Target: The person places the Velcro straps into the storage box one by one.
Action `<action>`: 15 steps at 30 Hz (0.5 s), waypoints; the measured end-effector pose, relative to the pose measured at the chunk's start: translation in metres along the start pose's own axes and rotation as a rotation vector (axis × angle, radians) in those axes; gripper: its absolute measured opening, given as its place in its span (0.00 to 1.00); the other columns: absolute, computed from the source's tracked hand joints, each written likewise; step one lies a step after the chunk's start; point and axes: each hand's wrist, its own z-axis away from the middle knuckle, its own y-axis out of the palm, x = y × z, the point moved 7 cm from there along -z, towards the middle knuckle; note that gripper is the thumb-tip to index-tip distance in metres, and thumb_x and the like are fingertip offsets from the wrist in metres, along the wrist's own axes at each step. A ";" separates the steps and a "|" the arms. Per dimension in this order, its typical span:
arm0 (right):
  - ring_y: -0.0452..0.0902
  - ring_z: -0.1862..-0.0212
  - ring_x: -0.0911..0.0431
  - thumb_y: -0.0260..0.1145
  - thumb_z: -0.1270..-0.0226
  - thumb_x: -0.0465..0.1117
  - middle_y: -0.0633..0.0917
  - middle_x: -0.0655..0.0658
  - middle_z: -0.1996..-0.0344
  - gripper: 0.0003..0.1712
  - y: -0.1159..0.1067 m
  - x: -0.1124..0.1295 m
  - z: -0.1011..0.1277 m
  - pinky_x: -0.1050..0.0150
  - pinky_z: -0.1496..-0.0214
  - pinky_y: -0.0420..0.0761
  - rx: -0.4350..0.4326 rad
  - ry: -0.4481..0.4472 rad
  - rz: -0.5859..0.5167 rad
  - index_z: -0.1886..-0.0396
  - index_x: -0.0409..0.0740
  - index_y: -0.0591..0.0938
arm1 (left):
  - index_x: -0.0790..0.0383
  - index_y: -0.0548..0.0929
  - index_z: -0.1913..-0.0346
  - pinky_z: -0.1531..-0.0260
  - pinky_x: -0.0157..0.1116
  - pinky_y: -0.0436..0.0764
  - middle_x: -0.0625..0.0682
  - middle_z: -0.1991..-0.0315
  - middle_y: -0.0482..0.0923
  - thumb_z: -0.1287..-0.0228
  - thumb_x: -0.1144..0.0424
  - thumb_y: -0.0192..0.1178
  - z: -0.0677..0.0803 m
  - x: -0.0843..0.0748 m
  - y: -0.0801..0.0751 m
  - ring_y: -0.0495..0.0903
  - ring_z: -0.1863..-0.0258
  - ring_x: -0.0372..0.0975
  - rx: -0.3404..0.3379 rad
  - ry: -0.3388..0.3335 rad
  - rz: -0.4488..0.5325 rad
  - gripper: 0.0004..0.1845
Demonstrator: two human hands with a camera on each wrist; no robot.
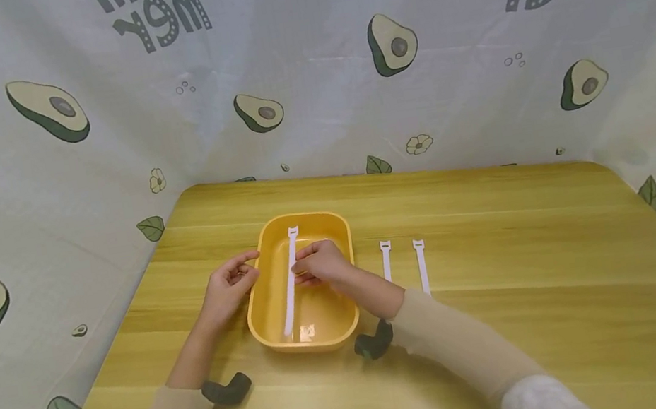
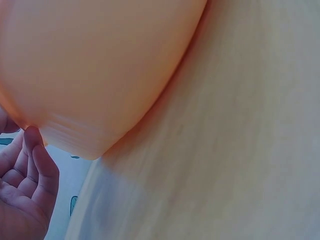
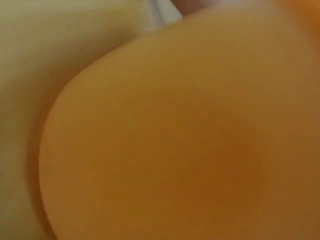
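Note:
A yellow plastic tray (image 1: 304, 217) sits on the wooden table (image 1: 540, 285) in the head view. A long white strap (image 1: 291, 249) lies lengthwise inside it. My right hand (image 1: 308, 270) reaches into the tray and pinches the strap near its middle. My left hand (image 1: 249, 262) is at the tray's left rim, thumb and forefinger pinching the edge. The left wrist view shows the tray's outer wall (image 2: 100, 65) close up, with my curled fingers (image 2: 35, 165) touching its lower edge. The tray's orange wall (image 3: 175, 140) fills the blurred right wrist view; the hand is hidden there.
Two more white straps (image 1: 386, 261) (image 1: 421, 266) lie side by side on the table just right of the tray. Dark wrist mounts (image 1: 226, 390) (image 1: 373, 342) sit on both forearms. An avocado-print cloth (image 1: 310, 93) hangs round the table's back and sides.

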 end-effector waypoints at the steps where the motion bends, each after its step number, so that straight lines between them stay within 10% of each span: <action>1: 0.79 0.81 0.57 0.66 0.40 0.25 0.82 0.42 0.74 0.09 0.000 0.000 -0.001 0.66 0.75 0.82 -0.003 0.003 0.011 0.61 0.31 0.78 | 0.75 0.75 0.40 0.69 0.26 0.75 0.55 0.64 0.76 0.31 0.69 0.59 0.000 0.000 0.000 0.74 0.70 0.34 0.000 0.001 0.001 0.20; 15: 0.77 0.85 0.59 0.66 0.42 0.24 0.81 0.43 0.85 0.10 0.014 -0.013 -0.010 0.71 0.82 0.76 0.012 0.093 0.161 0.61 0.32 0.78 | 0.76 0.74 0.40 0.70 0.26 0.74 0.55 0.65 0.76 0.30 0.70 0.58 0.000 0.001 0.001 0.74 0.71 0.34 0.014 0.010 0.007 0.20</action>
